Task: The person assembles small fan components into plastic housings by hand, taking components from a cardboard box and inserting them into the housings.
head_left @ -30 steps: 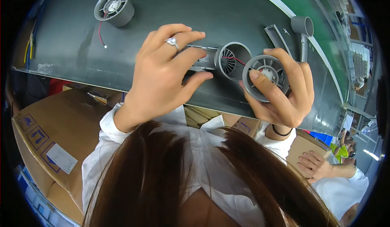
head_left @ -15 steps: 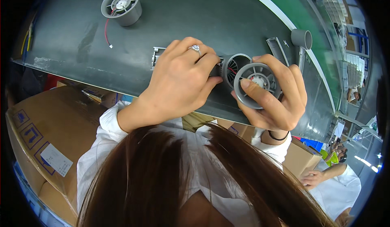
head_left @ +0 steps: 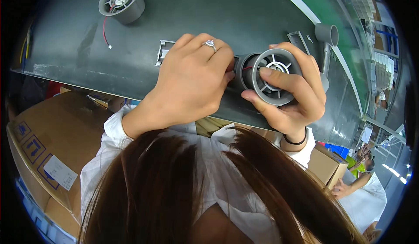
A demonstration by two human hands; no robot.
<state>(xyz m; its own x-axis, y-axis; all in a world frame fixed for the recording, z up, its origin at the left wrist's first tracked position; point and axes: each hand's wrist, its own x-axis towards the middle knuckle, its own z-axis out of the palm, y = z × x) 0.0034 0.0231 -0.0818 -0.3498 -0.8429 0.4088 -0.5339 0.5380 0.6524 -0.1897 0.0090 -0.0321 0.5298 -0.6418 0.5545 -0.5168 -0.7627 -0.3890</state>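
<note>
My right hand (head_left: 303, 89) grips a grey round motor housing (head_left: 276, 65), thumb on its spoked face and fingers round the rim. The housing is tilted, its spokes toward me. Right behind it, overlapping in view, is a grey cylindrical shell (head_left: 242, 71); a bit of red wire (head_left: 247, 68) shows at the gap between them. My left hand (head_left: 192, 76) is closed at the shell's left side, thumb and fingertips together there. Whatever the left fingers pinch is mostly hidden behind the knuckles. A light grey bracket-like part (head_left: 162, 51) lies beside the left hand.
Another grey motor housing (head_left: 126, 8) with a red lead stands at the far left of the dark table (head_left: 187, 8). A grey handled tube part (head_left: 326, 35) and a flat grey piece (head_left: 298, 42) lie at right. Cardboard boxes (head_left: 56, 126) flank me; a person's hand (head_left: 342, 189) is at lower right.
The right hand has brought the motor housing up and closer to the shell, narrowing the opening between them and turning the spoked face. The left hand keeps its hold; the whole view has shifted slightly.
</note>
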